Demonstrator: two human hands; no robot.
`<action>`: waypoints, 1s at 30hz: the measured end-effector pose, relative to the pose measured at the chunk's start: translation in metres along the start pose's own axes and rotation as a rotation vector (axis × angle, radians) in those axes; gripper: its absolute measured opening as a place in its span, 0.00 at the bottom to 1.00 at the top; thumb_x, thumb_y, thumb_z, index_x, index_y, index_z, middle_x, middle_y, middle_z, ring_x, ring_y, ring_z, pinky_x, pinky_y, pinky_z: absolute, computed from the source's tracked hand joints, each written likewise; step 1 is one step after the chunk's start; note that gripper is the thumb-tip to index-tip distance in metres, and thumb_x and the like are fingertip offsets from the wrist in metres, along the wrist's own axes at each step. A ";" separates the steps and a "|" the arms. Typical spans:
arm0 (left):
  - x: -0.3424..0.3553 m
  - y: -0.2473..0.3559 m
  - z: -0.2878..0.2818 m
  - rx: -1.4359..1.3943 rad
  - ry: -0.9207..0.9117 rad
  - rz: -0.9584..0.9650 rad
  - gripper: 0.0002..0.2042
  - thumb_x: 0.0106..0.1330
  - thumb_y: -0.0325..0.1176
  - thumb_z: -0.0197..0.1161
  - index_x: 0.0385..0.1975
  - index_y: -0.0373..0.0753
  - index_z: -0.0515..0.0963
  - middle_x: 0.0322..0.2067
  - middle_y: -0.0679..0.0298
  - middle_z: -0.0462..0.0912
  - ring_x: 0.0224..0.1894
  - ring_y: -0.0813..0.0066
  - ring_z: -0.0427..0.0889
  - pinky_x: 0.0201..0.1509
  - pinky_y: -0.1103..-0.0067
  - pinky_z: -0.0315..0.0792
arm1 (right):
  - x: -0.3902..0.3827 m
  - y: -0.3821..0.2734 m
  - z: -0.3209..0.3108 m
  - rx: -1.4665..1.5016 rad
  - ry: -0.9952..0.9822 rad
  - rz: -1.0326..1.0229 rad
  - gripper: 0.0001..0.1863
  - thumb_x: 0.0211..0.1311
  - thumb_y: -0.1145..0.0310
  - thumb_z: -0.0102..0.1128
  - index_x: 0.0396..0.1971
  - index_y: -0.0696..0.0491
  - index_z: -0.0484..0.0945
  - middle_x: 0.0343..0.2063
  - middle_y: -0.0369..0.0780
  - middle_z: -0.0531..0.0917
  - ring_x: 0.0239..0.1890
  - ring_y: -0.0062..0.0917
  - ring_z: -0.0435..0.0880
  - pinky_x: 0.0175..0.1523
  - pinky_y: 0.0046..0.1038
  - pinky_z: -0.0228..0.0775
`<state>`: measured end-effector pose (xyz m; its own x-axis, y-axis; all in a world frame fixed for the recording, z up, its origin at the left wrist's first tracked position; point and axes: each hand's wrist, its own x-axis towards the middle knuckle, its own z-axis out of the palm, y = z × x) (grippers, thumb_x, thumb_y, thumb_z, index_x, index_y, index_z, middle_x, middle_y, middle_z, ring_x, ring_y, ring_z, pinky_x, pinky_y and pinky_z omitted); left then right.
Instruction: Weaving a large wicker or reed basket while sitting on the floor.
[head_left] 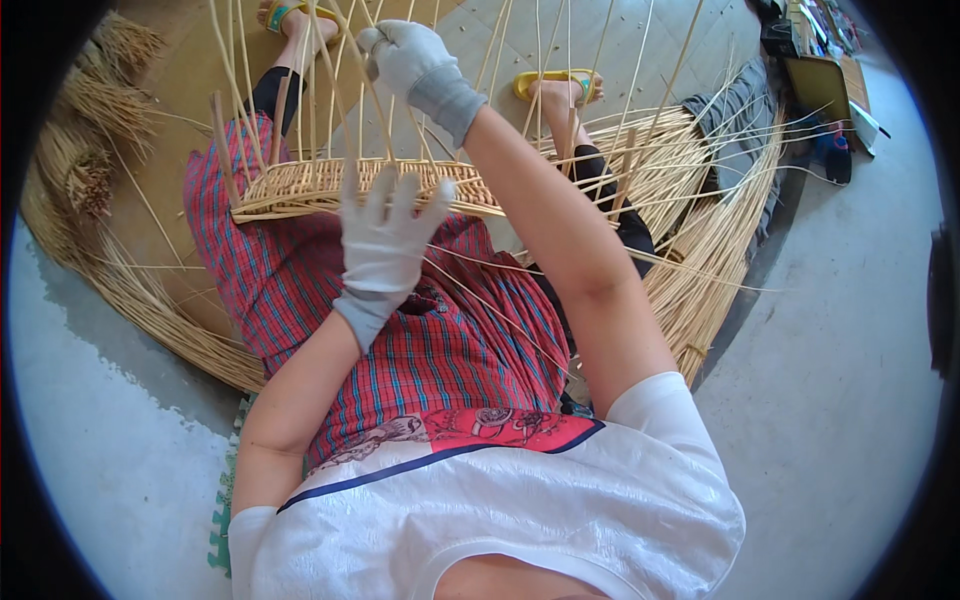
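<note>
A strip of woven wicker (300, 185) lies across my lap, with several long upright rods standing up from its far side. My left hand (385, 235), in a white and grey work glove, is over the strip's near edge with its fingers spread and nothing held. Whether its fingertips touch the weave I cannot tell. Farther out, above the strip, my right hand (412, 65) in a matching glove is closed, with a thin wicker rod (379, 112) running at its curled fingers. Thicker short stakes (222, 140) rise at the strip's ends.
Loose wicker rods (725, 270) spread in a large bundle at right, with grey cloth (745, 110) on them. Another long bundle (150, 315) curves along the left, near tied bunches (90, 170). A red checked cloth (430, 360) covers my lap. Boxes and small items (825, 60) stand far right.
</note>
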<state>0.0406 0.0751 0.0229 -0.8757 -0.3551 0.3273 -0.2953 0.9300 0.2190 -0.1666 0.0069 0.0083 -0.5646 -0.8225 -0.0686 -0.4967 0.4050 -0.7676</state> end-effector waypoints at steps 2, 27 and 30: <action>-0.002 0.008 0.012 -0.034 -0.286 0.043 0.21 0.64 0.34 0.57 0.59 0.46 0.76 0.43 0.64 0.79 0.55 0.65 0.77 0.71 0.56 0.63 | -0.011 -0.004 -0.005 0.214 -0.079 -0.057 0.18 0.76 0.58 0.52 0.42 0.55 0.85 0.32 0.41 0.87 0.37 0.26 0.86 0.46 0.31 0.76; -0.012 -0.005 0.002 -0.266 -0.266 0.139 0.25 0.60 0.26 0.59 0.61 0.43 0.77 0.52 0.59 0.85 0.53 0.65 0.83 0.56 0.67 0.71 | -0.170 -0.033 -0.136 -1.108 -0.453 -0.080 0.11 0.63 0.58 0.60 0.29 0.49 0.84 0.26 0.39 0.85 0.36 0.30 0.88 0.34 0.38 0.78; -0.029 -0.009 -0.018 -0.325 -0.236 0.198 0.26 0.57 0.23 0.61 0.59 0.45 0.80 0.51 0.62 0.86 0.53 0.65 0.83 0.56 0.67 0.71 | -0.257 -0.055 -0.112 -0.899 -0.355 -0.185 0.05 0.59 0.64 0.62 0.25 0.47 0.80 0.22 0.35 0.80 0.30 0.31 0.84 0.30 0.37 0.75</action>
<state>0.0755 0.0750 0.0278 -0.9776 -0.1070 0.1813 -0.0112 0.8864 0.4629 -0.0679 0.2407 0.1394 -0.2700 -0.9161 -0.2963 -0.9567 0.2900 -0.0248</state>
